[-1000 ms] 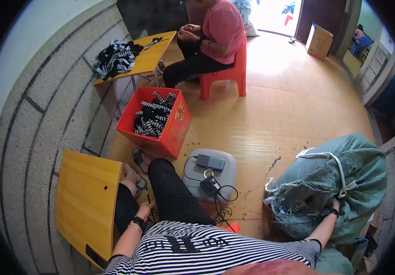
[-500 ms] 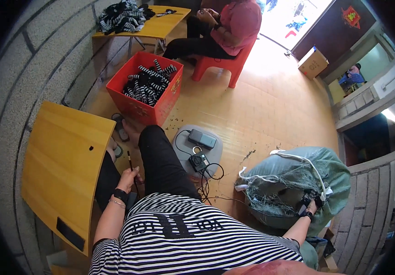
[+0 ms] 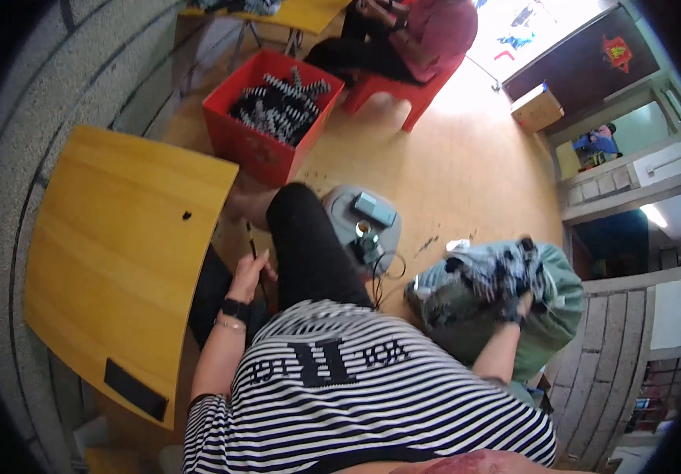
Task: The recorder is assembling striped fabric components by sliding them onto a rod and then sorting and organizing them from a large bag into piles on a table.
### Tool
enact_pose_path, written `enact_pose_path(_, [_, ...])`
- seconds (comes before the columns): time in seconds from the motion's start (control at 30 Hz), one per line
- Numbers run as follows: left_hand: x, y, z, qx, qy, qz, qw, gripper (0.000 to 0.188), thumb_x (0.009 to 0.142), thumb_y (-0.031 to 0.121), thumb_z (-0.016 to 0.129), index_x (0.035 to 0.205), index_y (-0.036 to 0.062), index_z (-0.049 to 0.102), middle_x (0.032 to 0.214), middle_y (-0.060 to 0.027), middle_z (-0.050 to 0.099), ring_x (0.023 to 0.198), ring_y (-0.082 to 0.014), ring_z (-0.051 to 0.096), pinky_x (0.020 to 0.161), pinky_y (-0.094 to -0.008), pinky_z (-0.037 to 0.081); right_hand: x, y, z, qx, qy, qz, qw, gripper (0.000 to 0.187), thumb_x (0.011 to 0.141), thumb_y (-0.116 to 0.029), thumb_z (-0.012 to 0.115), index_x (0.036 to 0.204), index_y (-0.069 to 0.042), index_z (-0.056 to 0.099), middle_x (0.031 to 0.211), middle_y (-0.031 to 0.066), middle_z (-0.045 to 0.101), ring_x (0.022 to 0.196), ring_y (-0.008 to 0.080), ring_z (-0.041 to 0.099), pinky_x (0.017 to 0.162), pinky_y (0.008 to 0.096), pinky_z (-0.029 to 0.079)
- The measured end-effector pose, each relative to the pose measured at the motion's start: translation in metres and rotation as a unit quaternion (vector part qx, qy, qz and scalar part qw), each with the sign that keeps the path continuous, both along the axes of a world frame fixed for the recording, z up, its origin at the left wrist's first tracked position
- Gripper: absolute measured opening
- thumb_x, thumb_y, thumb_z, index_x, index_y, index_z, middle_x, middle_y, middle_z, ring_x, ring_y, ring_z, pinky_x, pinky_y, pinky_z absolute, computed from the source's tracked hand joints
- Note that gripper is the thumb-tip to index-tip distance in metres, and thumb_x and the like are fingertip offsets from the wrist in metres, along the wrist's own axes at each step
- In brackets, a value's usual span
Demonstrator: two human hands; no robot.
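Observation:
Beside my thigh, my left hand (image 3: 249, 276) is closed around a thin dark stick-like tool (image 3: 251, 237), which points up and away from me. Out to the right, my right hand (image 3: 524, 302) grips a loose bundle of black-and-white striped fabric pieces (image 3: 489, 268). The bundle is over the mouth of a big green woven sack (image 3: 562, 296) and is smeared by motion, so single pieces cannot be told apart. My right fingers are partly hidden by the fabric.
A yellow board table (image 3: 119, 261) stands at my left with a small dark bit (image 3: 187, 215) on it. Ahead is a red box (image 3: 257, 158) of striped pieces. A grey stool (image 3: 388, 237) carries devices and cables. Another person (image 3: 439, 39) sits on a red chair (image 3: 404, 91).
My right hand has come up out of the sack with the striped bundle. The left hand still holds the stick-like tool. The whole view has shifted as my head moved.

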State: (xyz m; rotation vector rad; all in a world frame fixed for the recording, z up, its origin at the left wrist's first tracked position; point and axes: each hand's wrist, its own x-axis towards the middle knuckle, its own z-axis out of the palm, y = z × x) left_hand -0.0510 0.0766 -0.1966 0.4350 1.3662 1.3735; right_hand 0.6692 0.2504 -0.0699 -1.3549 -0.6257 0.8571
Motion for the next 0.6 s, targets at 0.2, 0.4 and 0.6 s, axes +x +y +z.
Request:
enact_pose_path(0.2, [-0.002,0.022,-0.006,-0.002,-0.016,-0.019,1.0,0.036,0.097,0.035,0.052,0.074,0.0075,0.056,0.064,-0.0066,0.062,0.061,-0.0144,0.057,0.06,-0.0282,0.045,-0.165,0.197,-0.03,0.043,-0.421,0.281,0.862,0.044,0.089,-0.027,0.057,0.125,-0.002,0.057,0.115,0.007,0.064,0.104,0.0233,0.061,0.089,0.0362,0.047])
enact_pose_path(0.4, [-0.026,0.02,-0.014,0.015,0.002,0.027,1.0,0.026,0.096,0.029,0.054,0.082,0.0068,0.058,0.069,-0.0059,0.061,0.063,-0.0162,0.058,0.062,-0.0301,0.047,-0.506,0.176,0.018,-0.116,0.184,0.424,0.879,0.029,0.083,-0.009,0.059,0.112,-0.008,0.061,0.1,0.0037,0.066,0.089,0.0215,0.065,0.08,0.0387,0.054])
enact_pose_path(0.6, [0.038,0.03,0.026,-0.019,-0.101,0.031,0.994,0.034,0.093,0.031,0.058,0.068,0.0082,0.06,0.06,-0.0032,0.061,0.055,-0.014,0.06,0.053,-0.0295,0.048,-0.655,0.133,0.086,-0.044,0.259,0.648,0.714,0.025,0.086,-0.003,0.057,0.11,-0.009,0.059,0.103,0.0058,0.065,0.091,0.0204,0.065,0.083,0.0335,0.054])
